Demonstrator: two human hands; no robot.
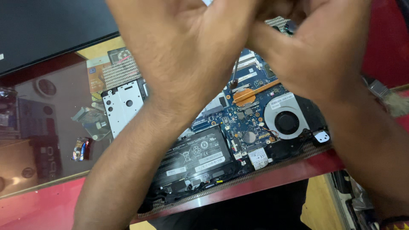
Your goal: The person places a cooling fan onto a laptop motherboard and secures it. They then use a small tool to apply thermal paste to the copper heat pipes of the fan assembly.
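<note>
Hands [251, 47] above opened laptop [238, 127]

A glossy glass-topped counter with red trim [51, 200] reflects clutter, a flat black panel [47, 30] lies at its far left, and a small shiny wrapped piece [81, 149] sits nearby.

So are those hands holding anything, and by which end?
Both the left hand and the right hand close on the top of a screwdriver; its tip meets the opened laptop.
</note>
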